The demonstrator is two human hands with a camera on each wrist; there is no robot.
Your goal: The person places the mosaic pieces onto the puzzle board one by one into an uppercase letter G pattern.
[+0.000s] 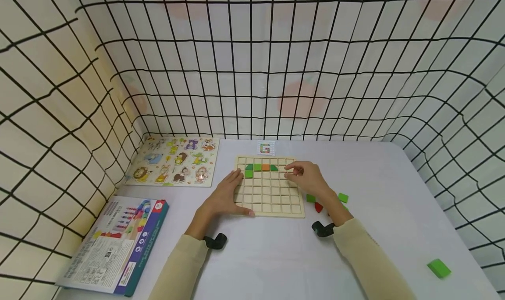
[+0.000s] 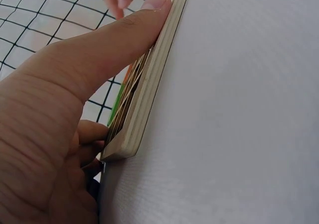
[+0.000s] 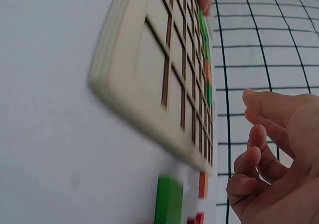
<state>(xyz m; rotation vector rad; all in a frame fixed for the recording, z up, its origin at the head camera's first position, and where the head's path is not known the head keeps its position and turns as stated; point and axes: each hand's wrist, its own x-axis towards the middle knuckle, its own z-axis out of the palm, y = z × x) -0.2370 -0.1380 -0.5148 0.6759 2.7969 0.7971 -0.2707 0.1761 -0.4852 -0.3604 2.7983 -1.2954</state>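
Observation:
A wooden grid board (image 1: 272, 195) lies flat, several coloured tiles set in its upper cells: an orange square (image 1: 266, 167), a green square (image 1: 257, 167) and dark green rounded pieces among them. My left hand (image 1: 225, 195) rests along the board's left side, fingers on the left edge and thumb (image 2: 114, 40) stretched to the front edge. Over the upper right part of the board hovers my right hand (image 1: 309, 177); in the right wrist view its fingers (image 3: 249, 159) are loosely bent with nothing between them.
Loose pieces, including a green block (image 1: 311, 198) and a red one (image 1: 318, 207), lie by the right forearm. Behind the board is a small pattern card (image 1: 266, 148). An animal puzzle (image 1: 173, 162) and a box (image 1: 114, 245) lie left; a green block (image 1: 439, 268) sits far right. Black netting surrounds the table.

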